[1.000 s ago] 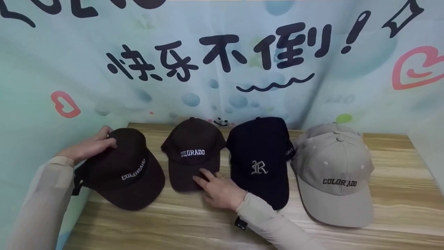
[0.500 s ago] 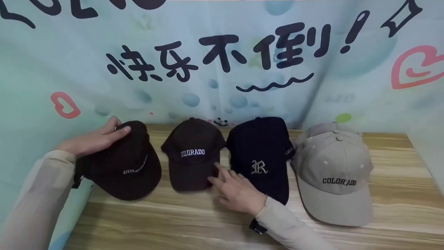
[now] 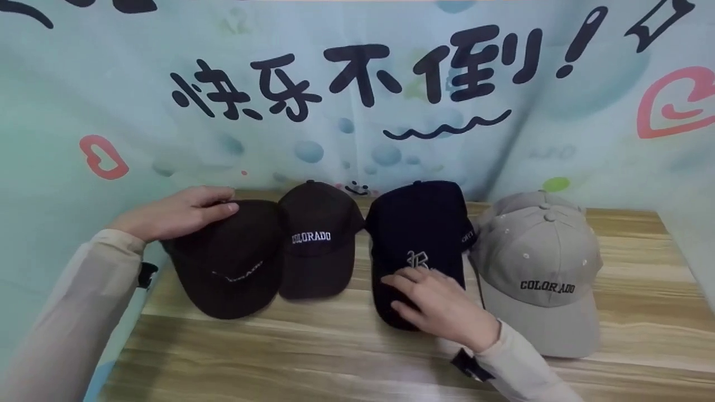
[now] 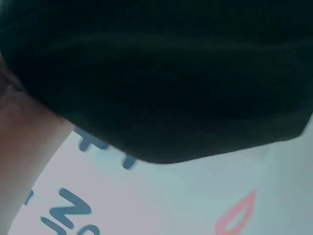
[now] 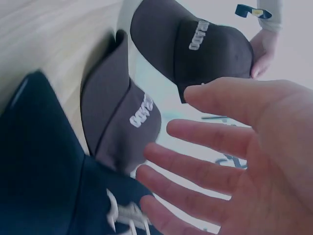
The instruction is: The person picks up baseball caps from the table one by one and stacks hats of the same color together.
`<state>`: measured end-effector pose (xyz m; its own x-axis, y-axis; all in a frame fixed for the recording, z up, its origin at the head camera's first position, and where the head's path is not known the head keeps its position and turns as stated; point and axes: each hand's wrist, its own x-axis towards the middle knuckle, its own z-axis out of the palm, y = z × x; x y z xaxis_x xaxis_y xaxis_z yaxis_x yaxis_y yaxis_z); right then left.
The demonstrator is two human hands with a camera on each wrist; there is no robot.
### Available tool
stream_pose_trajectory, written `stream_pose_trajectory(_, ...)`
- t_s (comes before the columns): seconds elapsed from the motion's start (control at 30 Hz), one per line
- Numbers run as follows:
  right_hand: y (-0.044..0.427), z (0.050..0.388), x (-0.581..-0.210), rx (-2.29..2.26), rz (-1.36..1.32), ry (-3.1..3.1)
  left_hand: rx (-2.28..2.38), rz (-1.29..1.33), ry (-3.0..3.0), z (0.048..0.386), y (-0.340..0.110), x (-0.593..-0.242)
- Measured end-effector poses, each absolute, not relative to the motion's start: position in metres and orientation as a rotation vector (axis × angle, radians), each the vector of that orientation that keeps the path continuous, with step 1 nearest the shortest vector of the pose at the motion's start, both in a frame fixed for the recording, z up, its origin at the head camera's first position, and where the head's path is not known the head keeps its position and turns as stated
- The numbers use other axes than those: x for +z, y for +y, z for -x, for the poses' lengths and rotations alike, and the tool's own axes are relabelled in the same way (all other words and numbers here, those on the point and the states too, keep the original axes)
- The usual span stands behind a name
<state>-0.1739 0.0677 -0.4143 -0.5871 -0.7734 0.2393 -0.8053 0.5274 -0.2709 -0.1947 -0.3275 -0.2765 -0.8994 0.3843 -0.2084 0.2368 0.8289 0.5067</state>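
My left hand grips a dark brown baseball cap by the back of its crown, thumb on top. This cap tilts forward and overlaps the left edge of a second brown cap lettered COLORADO. In the left wrist view the gripped cap fills the upper part. My right hand is over the brim of a navy cap with an R on it. Its fingers are spread and hold nothing in the right wrist view; whether they touch the navy cap I cannot tell.
Light grey caps, one behind another, stand at the right of the wooden table. A printed cloth hangs behind the table and along its left side.
My left hand has carried its brown cap right, towards the second brown cap. My right hand has left that second cap's brim and moved right, over the navy cap. The view has tipped slightly down.
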Motion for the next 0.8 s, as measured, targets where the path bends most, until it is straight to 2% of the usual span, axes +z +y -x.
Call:
stream_pose_trajectory(0.17,0.095,0.17,-0.414,0.578,-1.372,-2.604,0.781,-0.558,2.639,0.2,-0.31,-0.279)
stream_pose_trajectory(0.37,0.125,0.163,-0.421,0.694,-1.381,-2.561,0.884,-0.502,2.601,0.212,-0.294,-0.289)
stream_pose_trajectory(0.63,0.147,0.16,-0.429,0.78,-1.318,-2.533,1.048,-0.637,2.571,0.244,-0.27,-0.327)
stream_pose_trajectory(0.8,0.152,0.16,-0.432,0.787,-1.309,-2.524,1.005,-0.626,2.618,0.261,-0.264,-0.351)
